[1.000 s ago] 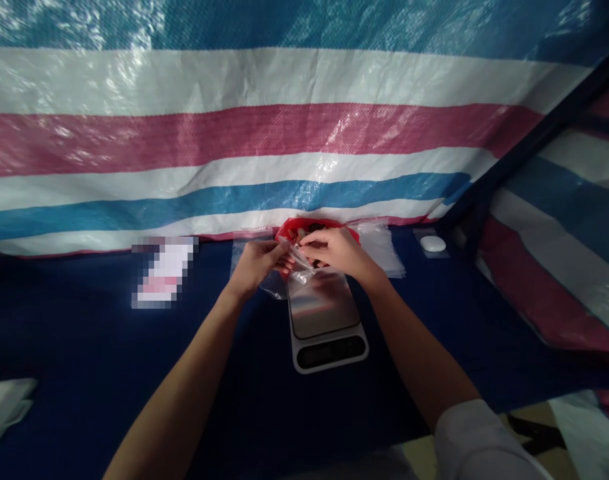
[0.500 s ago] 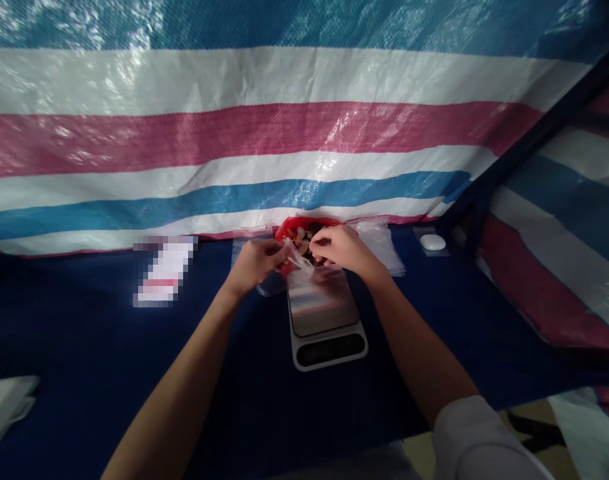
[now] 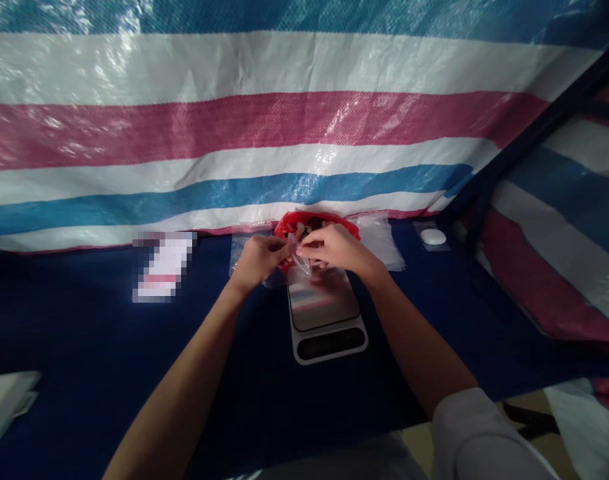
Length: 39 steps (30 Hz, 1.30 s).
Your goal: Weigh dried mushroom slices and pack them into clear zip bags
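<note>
A small clear plastic bag (image 3: 301, 265) hangs between my two hands above the back of the kitchen scale. My left hand (image 3: 260, 261) pinches its upper edge between thumb and fingers. From the other side, the fingertips of my right hand (image 3: 337, 248) close on the bag's top. Just behind them lies an open red bag (image 3: 290, 219) holding many small brown and pale pieces, whose kind I cannot make out. The white kitchen scale (image 3: 330, 355) has a shiny metal plate (image 3: 324, 303) and a dark display strip.
Clear plastic bags lie flat left (image 3: 239, 247) and right (image 3: 387, 243) of the red bag. Farther right is a white oval object (image 3: 433, 237) on clear film. A blurred-out paper (image 3: 167, 267) and a white case-like object (image 3: 7, 403) are leftward. A striped sheet (image 3: 264, 120) hangs behind.
My right hand has moved left, and its fingertips now meet the small bag close to my left fingers. The view has tipped down slightly.
</note>
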### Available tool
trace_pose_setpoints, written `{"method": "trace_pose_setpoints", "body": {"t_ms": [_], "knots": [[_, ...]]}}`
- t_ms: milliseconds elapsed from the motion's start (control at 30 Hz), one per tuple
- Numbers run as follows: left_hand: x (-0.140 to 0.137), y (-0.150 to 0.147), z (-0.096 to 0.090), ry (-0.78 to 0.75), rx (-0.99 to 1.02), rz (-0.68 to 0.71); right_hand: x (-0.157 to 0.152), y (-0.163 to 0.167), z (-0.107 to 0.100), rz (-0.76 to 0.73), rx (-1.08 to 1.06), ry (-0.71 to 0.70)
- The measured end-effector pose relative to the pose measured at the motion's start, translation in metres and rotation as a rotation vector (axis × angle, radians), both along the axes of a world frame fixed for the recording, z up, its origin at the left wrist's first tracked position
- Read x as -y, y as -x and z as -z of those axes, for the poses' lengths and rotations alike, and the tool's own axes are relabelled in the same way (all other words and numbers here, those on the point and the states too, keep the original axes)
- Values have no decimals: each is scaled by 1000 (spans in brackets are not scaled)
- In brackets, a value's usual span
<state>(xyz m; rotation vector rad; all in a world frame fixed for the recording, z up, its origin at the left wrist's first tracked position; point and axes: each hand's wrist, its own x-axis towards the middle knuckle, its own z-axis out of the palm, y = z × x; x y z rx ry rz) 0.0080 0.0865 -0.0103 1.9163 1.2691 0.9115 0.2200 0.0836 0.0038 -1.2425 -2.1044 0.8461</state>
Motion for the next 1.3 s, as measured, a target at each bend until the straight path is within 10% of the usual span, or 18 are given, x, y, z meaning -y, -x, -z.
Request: {"method": "trace_pose_setpoints", "body": {"t_ms": [967, 1300], "knots": [[3, -10, 29, -307, -164, 165, -12, -18, 10, 89, -172, 137], [7, -19, 40, -384, -160, 11, -11, -17, 3, 172, -391, 284]]}}
